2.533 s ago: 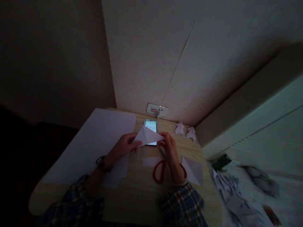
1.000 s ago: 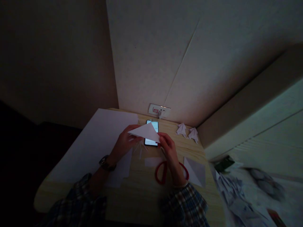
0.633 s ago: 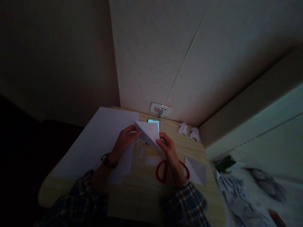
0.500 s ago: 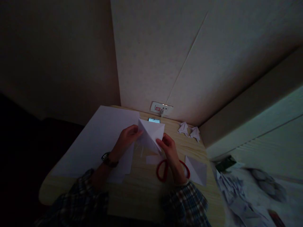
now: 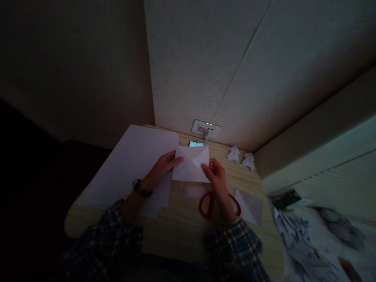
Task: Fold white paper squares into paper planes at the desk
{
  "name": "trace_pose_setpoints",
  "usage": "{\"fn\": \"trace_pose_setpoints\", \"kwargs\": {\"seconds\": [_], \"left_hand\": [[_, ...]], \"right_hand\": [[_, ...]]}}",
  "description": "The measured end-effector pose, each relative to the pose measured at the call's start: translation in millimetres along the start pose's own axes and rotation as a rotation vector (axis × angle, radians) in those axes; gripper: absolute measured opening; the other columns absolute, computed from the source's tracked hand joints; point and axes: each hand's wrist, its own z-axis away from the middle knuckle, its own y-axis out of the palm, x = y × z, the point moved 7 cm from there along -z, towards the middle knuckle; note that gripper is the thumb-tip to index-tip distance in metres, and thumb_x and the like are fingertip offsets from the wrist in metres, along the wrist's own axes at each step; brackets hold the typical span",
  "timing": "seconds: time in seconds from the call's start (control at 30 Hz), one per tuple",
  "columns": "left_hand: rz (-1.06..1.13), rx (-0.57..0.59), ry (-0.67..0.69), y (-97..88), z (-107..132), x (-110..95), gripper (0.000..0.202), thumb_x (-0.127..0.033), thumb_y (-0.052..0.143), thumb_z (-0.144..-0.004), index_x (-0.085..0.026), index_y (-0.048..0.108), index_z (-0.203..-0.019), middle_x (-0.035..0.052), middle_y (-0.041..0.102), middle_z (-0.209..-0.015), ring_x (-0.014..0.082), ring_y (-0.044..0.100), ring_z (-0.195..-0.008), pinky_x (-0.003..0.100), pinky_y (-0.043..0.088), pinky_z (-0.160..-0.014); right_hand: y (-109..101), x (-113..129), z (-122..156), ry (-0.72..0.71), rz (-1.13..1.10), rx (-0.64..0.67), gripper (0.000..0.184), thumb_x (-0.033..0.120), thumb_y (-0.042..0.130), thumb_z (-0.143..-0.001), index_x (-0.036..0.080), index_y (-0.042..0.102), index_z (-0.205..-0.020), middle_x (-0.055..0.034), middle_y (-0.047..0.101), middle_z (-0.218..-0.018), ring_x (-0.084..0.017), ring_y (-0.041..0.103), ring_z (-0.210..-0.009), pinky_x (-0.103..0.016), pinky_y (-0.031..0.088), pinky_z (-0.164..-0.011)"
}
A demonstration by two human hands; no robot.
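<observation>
I hold a white square of paper [image 5: 191, 164] with diagonal creases, spread open above a light wooden table [image 5: 176, 231]. My left hand [image 5: 164, 166] pinches its left edge. My right hand [image 5: 216, 174] pinches its lower right part. The paper covers most of a lit phone [image 5: 196, 143] lying behind it. Both wrists come out of plaid sleeves, and a watch is on my left wrist.
Large white sheets [image 5: 132, 164] lie at the table's left. Red-handled scissors [image 5: 210, 204] and a small paper strip [image 5: 196, 190] lie under my right hand. A folded paper triangle [image 5: 251, 205] is at the right. Two small folded paper figures [image 5: 241, 156] sit by the wall. Crumpled paper [image 5: 296, 243] lies off the table's right.
The paper was a folded triangle held at both ends; it has been tilted and unfolded into a flat creased square that now hides most of the phone. The camera has shifted slightly.
</observation>
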Motion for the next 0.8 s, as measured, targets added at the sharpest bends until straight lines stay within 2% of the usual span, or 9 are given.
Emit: {"fn": "trace_pose_setpoints", "kwargs": {"seconds": [0.23, 0.43, 0.57, 0.7, 0.8], "left_hand": [[0.004, -0.016, 0.010, -4.2, -3.2, 5.1, 0.038, -0.037, 0.074, -0.069, -0.014, 0.068, -0.099, 0.0058, 0.073, -0.093, 0.0203, 0.065, -0.081, 0.026, 0.048, -0.067], [0.043, 0.007, 0.038, -0.8, -0.8, -0.9, 0.030, -0.036, 0.069, -0.075, -0.015, 0.068, -0.097, 0.0065, 0.071, -0.100, 0.0197, 0.064, -0.088, 0.024, 0.047, -0.067], [0.102, 0.043, 0.059, -0.6, -2.4, -1.6, 0.030, -0.035, 0.064, -0.080, -0.017, 0.067, -0.104, 0.0078, 0.070, -0.106, 0.0206, 0.064, -0.093, 0.026, 0.047, -0.072], [0.108, 0.013, 0.061, -5.2, -3.8, 0.4, 0.032, -0.031, 0.066, -0.078, -0.018, 0.067, -0.108, 0.0078, 0.070, -0.106, 0.0201, 0.065, -0.091, 0.028, 0.047, -0.075], [0.042, -0.006, 0.082, -6.2, -2.7, -1.6, 0.033, -0.034, 0.065, -0.079, -0.019, 0.067, -0.108, 0.0073, 0.070, -0.108, 0.0205, 0.064, -0.094, 0.028, 0.048, -0.075]], "right_hand": [[1.4, 1.6, 1.8, 0.008, 0.072, 0.002, 0.027, 0.042, 0.071, -0.070, 0.022, 0.052, -0.072, 0.0072, 0.055, -0.055, -0.008, 0.042, -0.044, -0.020, 0.028, -0.041], [-4.5, 4.8, 2.3, -0.008, 0.048, -0.068, 0.026, 0.042, 0.071, -0.069, 0.022, 0.054, -0.074, 0.0058, 0.057, -0.058, -0.009, 0.044, -0.046, -0.021, 0.030, -0.044], [-11.0, 5.8, 2.3, -0.039, 0.046, -0.119, 0.026, 0.043, 0.070, -0.070, 0.022, 0.055, -0.075, 0.0058, 0.056, -0.057, -0.010, 0.042, -0.047, -0.023, 0.028, -0.045], [-13.2, 4.8, 1.8, -0.033, 0.048, -0.134, 0.028, 0.045, 0.070, -0.069, 0.023, 0.055, -0.075, 0.0064, 0.052, -0.054, -0.010, 0.038, -0.045, -0.024, 0.024, -0.044], [-11.5, 6.1, 1.6, -0.037, 0.052, -0.126, 0.029, 0.046, 0.071, -0.068, 0.023, 0.054, -0.073, 0.0066, 0.050, -0.052, -0.010, 0.036, -0.044, -0.024, 0.024, -0.043]]}}
